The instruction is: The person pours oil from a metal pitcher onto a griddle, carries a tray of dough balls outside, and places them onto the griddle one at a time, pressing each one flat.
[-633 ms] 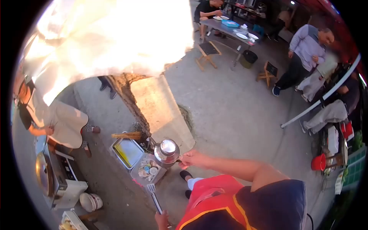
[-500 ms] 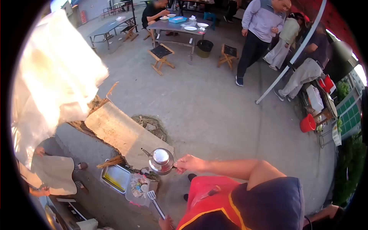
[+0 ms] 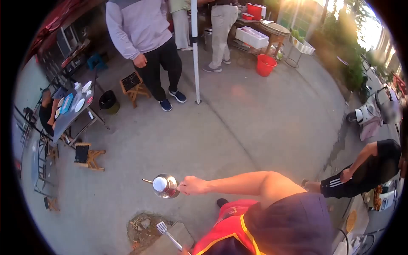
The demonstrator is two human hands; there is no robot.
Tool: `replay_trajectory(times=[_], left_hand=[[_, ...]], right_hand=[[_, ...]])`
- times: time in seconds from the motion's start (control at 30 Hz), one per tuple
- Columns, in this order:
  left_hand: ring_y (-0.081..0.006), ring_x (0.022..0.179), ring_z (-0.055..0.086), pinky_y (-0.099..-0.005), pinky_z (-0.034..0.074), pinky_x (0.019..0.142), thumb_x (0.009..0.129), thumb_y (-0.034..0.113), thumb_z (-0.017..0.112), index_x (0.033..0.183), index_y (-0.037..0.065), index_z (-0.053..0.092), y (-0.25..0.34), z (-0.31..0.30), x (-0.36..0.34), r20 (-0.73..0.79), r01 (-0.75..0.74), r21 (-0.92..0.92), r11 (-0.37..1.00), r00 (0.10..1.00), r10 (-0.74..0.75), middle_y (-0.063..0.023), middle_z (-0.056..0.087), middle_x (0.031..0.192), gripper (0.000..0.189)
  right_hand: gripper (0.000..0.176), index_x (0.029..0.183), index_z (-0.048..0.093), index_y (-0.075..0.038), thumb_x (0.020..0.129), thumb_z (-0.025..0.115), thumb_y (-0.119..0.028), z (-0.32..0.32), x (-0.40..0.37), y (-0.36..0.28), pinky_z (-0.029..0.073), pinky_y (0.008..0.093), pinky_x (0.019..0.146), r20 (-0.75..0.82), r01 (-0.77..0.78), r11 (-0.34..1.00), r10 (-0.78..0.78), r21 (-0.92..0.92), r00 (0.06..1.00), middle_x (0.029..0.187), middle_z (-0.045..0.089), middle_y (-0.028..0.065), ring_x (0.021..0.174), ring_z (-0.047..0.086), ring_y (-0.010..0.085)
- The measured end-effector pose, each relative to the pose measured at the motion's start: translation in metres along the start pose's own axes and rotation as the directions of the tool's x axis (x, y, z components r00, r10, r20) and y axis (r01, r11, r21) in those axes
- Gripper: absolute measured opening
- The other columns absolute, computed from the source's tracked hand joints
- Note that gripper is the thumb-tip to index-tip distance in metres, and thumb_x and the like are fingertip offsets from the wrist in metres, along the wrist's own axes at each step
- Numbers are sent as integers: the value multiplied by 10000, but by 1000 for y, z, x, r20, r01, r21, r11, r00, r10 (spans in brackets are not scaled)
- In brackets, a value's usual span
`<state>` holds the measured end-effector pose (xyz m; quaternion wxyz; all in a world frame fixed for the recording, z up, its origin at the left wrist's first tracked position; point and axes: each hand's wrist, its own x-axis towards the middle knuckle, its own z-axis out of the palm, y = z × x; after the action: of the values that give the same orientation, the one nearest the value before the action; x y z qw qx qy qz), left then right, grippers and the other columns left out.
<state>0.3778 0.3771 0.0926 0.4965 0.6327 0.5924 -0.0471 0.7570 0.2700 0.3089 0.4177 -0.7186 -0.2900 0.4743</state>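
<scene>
Right hand (image 3: 194,185), curled round the handle (image 3: 178,188), holds a metal kettle (image 3: 166,186) over grey concrete (image 3: 221,144), folding stools (image 3: 88,156) beyond.

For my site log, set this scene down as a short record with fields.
Right hand: grips metal kettle
Spout: points picture-left
Left hand: at bottom edge, on slotted turner
Ground: grey, with rubble-filled hole
Furniture: table with plates, stools
Containers: red bucket, dark bin
People: several, one seated at the table

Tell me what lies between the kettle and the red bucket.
Between the kettle and the red bucket, the head view shows only bare concrete floor, crossed by a dark line.
</scene>
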Motion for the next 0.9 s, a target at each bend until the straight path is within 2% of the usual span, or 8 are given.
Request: replay_trajectory(times=[0.17, 0.4, 0.57, 0.63, 0.67, 0.73, 0.83, 0.9], left_hand=[[-187, 481, 562, -303, 431, 393, 763, 151, 630, 854, -37, 525, 137, -5, 79, 111, -87, 73, 993, 991, 79, -101, 564, 591, 234], [-182, 474, 556, -299, 427, 388, 773, 160, 615, 863, -34, 516, 298, -31, 217, 294, -280, 172, 944, 930, 222, -107, 572, 605, 236], [-178, 468, 551, -296, 423, 384, 779, 166, 605, 869, -32, 509, 422, -82, 331, 399, -398, 204, 894, 868, 295, -112, 578, 615, 237], [-177, 466, 549, -295, 422, 382, 782, 169, 600, 872, -31, 507, 470, -99, 369, 424, -414, 198, 888, 853, 303, -114, 580, 619, 238], [-176, 465, 549, -294, 422, 381, 783, 170, 598, 873, -30, 505, 494, -106, 387, 430, -417, 196, 887, 850, 305, -115, 581, 622, 238], [-175, 463, 547, -293, 420, 380, 786, 172, 594, 876, -30, 503, 537, -121, 418, 427, -418, 193, 888, 850, 308, -117, 583, 626, 239], [-173, 459, 544, -292, 418, 377, 790, 176, 588, 879, -28, 499, 593, -143, 468, 416, -421, 163, 893, 850, 325, -119, 587, 632, 240], [-172, 457, 543, -291, 417, 376, 793, 179, 584, 882, -27, 496, 621, -163, 503, 394, -406, 123, 906, 858, 331, -121, 589, 636, 241]], right_hand=[[350, 837, 589, 10, 907, 451, -303, -60, 59, -25, 466, 387, 569, -188, 22, 996, -5, 90, 982, 659, 572, 116, 596, 561, 236], [357, 912, 603, 30, 891, 465, -299, -94, 181, -70, 462, 398, 628, -411, 106, 990, -58, 96, 910, 698, 589, 161, 672, 589, 282], [347, 863, 586, 39, 891, 460, -283, -101, 267, -150, 455, 398, 606, -508, 104, 965, 33, 240, 861, 697, 589, 150, 653, 580, 263], [339, 827, 579, 39, 889, 459, -272, -107, 293, -177, 451, 383, 586, -573, 194, 933, 17, 304, 819, 681, 580, 130, 637, 568, 237], [317, 826, 582, 38, 878, 457, -248, -112, 298, -204, 447, 374, 571, -561, 141, 917, 102, 374, 822, 671, 570, 125, 628, 564, 230], [312, 754, 576, 27, 867, 446, -233, -120, 324, -230, 440, 369, 555, -624, 179, 905, 113, 385, 773, 642, 561, 106, 593, 549, 218], [322, 673, 557, 6, 861, 429, -222, -143, 377, -242, 431, 371, 550, -630, 128, 952, 80, 278, 773, 608, 548, 88, 557, 528, 210], [339, 639, 545, -11, 865, 428, -235, -167, 355, -274, 423, 362, 546, -719, 133, 988, -37, 77, 694, 592, 542, 76, 542, 516, 200]])
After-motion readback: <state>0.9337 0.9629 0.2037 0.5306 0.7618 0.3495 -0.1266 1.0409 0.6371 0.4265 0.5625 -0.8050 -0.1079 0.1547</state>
